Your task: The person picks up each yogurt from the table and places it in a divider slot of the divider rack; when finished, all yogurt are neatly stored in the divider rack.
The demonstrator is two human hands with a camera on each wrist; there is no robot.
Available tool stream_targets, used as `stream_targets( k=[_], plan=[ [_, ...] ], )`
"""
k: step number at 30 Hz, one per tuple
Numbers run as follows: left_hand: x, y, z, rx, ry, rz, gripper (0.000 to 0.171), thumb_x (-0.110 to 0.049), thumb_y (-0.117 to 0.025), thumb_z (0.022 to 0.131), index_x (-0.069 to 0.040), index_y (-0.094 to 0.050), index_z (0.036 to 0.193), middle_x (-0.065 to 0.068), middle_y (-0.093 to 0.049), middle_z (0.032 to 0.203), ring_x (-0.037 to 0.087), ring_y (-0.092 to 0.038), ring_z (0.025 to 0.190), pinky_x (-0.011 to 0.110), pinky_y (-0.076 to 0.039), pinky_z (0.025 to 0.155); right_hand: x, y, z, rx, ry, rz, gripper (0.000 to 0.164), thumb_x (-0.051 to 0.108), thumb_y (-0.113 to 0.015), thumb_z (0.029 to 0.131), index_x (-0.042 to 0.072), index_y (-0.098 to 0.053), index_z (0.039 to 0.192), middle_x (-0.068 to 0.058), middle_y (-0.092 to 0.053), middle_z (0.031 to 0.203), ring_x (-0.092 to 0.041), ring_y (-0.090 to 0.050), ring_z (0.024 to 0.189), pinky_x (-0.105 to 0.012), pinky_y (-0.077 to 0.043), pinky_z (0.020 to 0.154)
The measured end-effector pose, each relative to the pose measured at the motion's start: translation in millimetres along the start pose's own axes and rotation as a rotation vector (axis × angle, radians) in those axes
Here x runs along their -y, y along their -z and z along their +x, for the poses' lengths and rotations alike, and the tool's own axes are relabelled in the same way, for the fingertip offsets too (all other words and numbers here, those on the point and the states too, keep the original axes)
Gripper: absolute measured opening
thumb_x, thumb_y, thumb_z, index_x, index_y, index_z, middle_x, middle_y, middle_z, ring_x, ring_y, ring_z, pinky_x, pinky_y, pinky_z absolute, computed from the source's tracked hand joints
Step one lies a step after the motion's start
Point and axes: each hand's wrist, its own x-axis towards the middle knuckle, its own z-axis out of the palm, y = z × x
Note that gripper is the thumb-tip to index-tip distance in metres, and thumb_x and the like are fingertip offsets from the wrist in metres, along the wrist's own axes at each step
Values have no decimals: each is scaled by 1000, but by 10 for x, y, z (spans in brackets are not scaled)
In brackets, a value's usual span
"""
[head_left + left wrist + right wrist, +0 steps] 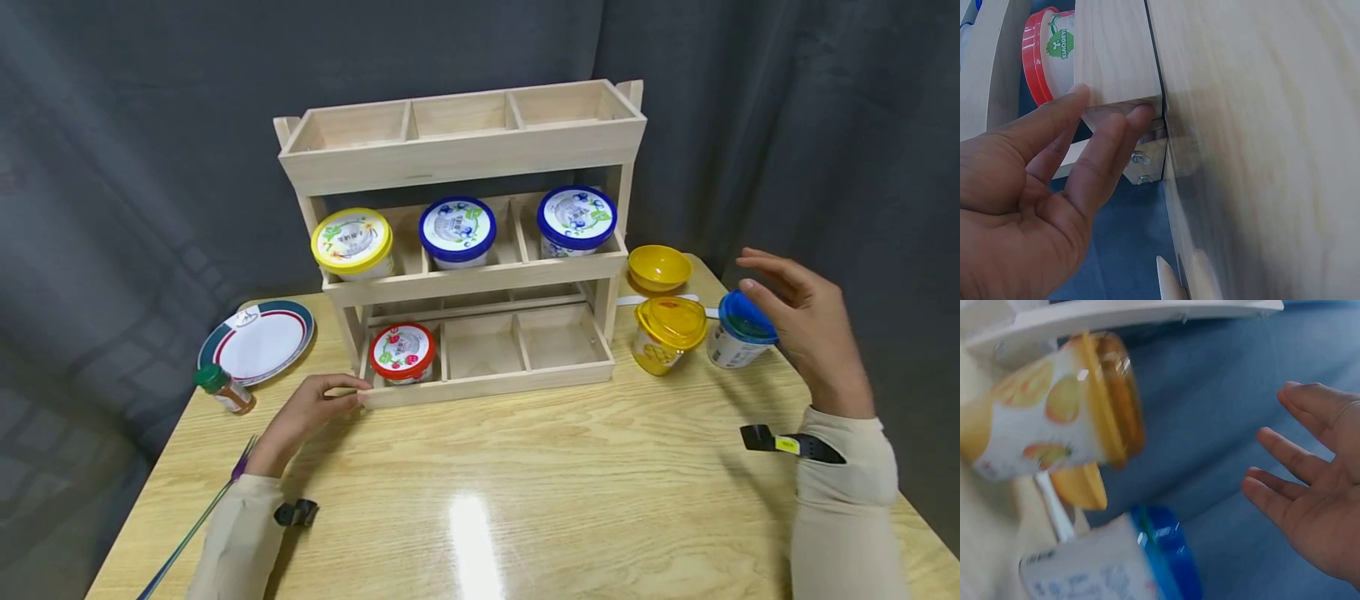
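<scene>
My left hand [311, 414] touches the front left corner of the wooden rack [487, 385], its fingertips at the bottom tier's edge. In the left wrist view those fingers lie on the corner beside a red-lidded tub [1047, 53]. That tub stands in the bottom tier's left compartment. My right hand [813, 325] is raised with fingers spread and nothing in it, beside a blue-lidded cup [742, 329] on the table. Left of that cup stands a yellow-lidded cup [670, 333] with mango pictures. In the right wrist view the fingers [1291, 456] are apart from both cups.
The middle tier bears a yellow-lidded tub [352, 242] and two blue-lidded tubs [457, 229]. A yellow bowl [660, 267] is behind the cups, near a white utensil [633, 300]. At left lie a plate [258, 342], a green-capped spice jar [225, 389] and a long fork [198, 525].
</scene>
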Motion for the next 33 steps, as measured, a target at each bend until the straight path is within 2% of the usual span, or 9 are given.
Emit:
stream_targets(
  k=[5, 9, 16, 25, 30, 33],
  plan=[
    [6, -4, 7, 1, -6, -5, 27, -3, -67, 108, 13, -70, 129, 31, -65, 138, 7, -64, 96, 25, -57, 82, -180, 52, -53, -32, -52, -16, 47, 27, -56, 115, 15, -56, 160, 6, -40, 173, -20, -35, 159, -35, -27, 130],
    [16, -6, 7, 7, -4, 1, 27, -3, -67, 108, 13, -70, 130, 31, -65, 138, 7, -65, 97, 25, -58, 82, -329, 78, -95, -55, -83, 8, 45, 26, -55, 115, 16, -57, 159, 7, -36, 175, -19, -27, 163, -37, -21, 132],
    [10, -5, -3, 3, -8, 0, 27, -2, -67, 107, 13, -70, 129, 31, -65, 138, 7, -66, 97, 25, -58, 83, -517, 114, -150, -111, -99, 27, 45, 24, -57, 115, 20, -58, 159, 11, -27, 177, -14, -22, 164, -36, -19, 132],
    [8, 2, -20, -15, -4, 26, 26, -3, -67, 107, 13, -71, 128, 29, -67, 135, 7, -65, 93, 26, -58, 81, -734, 161, -241, -98, -163, 77, 47, 24, -55, 115, 28, -54, 162, 13, -16, 180, -18, -15, 166, -21, -21, 126],
    [14, -5, -13, -14, -7, 27, 26, -2, -67, 107, 13, -71, 128, 29, -67, 134, 6, -64, 93, 26, -58, 81, -830, 156, -254, -84, -214, 115, 48, 25, -54, 115, 28, -52, 163, 13, -14, 180, -21, -16, 165, -17, -23, 123],
    [9, -10, -2, -12, -14, 24, 26, -2, -68, 107, 13, -71, 128, 29, -67, 134, 6, -65, 93, 26, -58, 81, -873, 153, -258, -77, -242, 145, 49, 24, -53, 116, 28, -51, 164, 13, -14, 180, -22, -16, 166, -20, -21, 125]
  ],
)
